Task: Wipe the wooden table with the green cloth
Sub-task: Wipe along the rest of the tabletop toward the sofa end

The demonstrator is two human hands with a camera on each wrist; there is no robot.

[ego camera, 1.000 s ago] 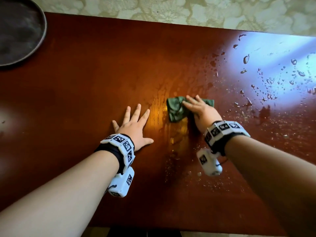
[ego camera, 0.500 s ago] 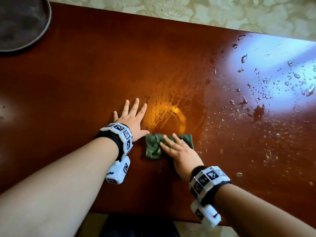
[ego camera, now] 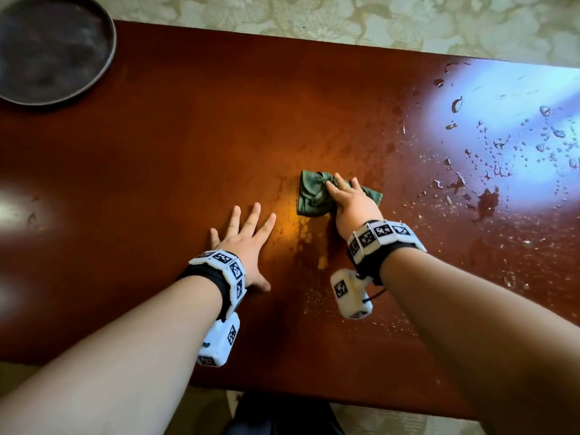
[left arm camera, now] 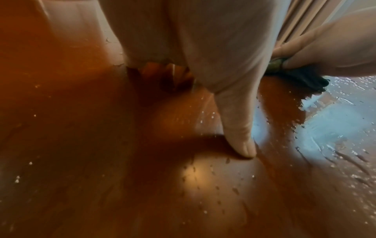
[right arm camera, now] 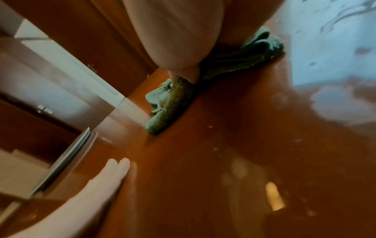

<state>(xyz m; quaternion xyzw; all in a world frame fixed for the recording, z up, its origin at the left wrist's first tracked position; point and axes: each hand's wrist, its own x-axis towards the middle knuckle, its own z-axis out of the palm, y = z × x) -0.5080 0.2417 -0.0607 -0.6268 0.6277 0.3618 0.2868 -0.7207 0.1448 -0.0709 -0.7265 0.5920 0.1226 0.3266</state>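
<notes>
The green cloth lies bunched on the red-brown wooden table, a little right of centre. My right hand lies on top of it, and the left wrist view shows a fold of cloth pinched between thumb and finger. The right wrist view has the cloth crumpled under the palm. My left hand rests flat on the wood to the left of the cloth, fingers spread, holding nothing. A wet smear shines between the two hands.
Water drops and small puddles cover the right part of the table under a bright reflection. A dark round tray sits at the far left corner. The table's near edge runs just behind my wrists. Patterned floor lies beyond.
My right hand has pushed the cloth away from the near edge, out and slightly right, after drawing it toward me. The left hand has stayed flat in place.
</notes>
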